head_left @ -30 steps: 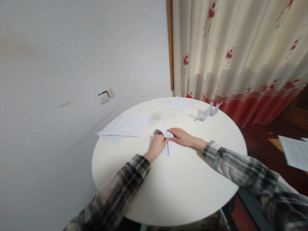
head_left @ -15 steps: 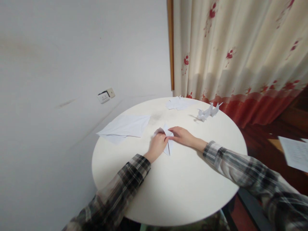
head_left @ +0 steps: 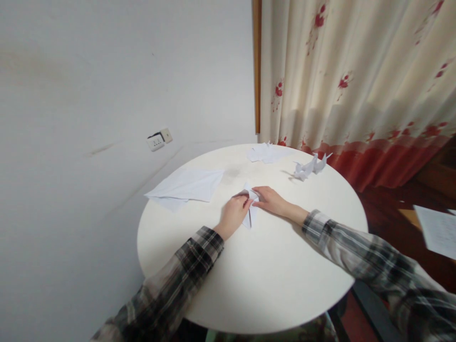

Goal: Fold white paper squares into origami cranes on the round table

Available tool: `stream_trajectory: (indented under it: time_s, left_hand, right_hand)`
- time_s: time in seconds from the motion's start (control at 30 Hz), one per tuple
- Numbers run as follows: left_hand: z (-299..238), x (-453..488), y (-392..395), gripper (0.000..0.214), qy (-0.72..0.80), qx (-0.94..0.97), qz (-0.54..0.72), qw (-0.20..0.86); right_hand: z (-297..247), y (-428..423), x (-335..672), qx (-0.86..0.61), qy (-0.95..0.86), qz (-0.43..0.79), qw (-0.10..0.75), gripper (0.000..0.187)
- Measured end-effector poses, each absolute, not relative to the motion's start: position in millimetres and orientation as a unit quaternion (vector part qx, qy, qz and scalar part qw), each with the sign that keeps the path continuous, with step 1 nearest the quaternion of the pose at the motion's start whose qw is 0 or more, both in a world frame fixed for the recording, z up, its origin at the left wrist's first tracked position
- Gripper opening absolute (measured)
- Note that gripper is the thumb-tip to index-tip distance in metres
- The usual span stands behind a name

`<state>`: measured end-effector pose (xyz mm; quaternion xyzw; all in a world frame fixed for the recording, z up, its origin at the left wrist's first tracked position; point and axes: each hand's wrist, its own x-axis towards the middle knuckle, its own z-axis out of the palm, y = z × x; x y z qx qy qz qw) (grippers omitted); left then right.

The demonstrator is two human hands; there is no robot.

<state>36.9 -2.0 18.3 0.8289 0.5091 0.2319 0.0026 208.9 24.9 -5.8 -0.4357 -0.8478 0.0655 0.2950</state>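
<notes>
A small folded piece of white paper (head_left: 250,216) lies near the middle of the round white table (head_left: 270,285). My left hand (head_left: 234,214) covers its left part, fingers curled and pinching a flap. My right hand (head_left: 270,200) presses down on its right side, fingers together on the paper. Most of the piece is hidden under the two hands; only a pointed tip shows between them.
Flat white sheets (head_left: 185,187) lie at the table's left edge. A crumpled-looking folded paper (head_left: 265,153) and two folded paper figures (head_left: 311,167) sit at the far side. A flowered curtain (head_left: 356,85) hangs behind; a printed sheet (head_left: 436,230) lies at right.
Both hands stay on the folded paper. The raised flap that stood up between them has been pushed down flatter, and the left fingers have closed further over it.
</notes>
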Motion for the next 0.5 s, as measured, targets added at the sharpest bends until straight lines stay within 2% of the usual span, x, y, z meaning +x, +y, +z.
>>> stream_trajectory:
  time_s: [0.27,0.5]
  left_hand:
    - [17.6,33.8,-1.2,0.017,0.52,0.793,0.316,0.034]
    - [18.6,35.6,-7.2,0.014,0.518,0.824,0.229,0.027]
  right_hand:
    - [-5.7,25.0,208.3,-0.448,-0.847,0.067,0.28,0.051]
    - [-9.4,27.0,208.9,-0.438,-0.849,0.069,0.286,0.046]
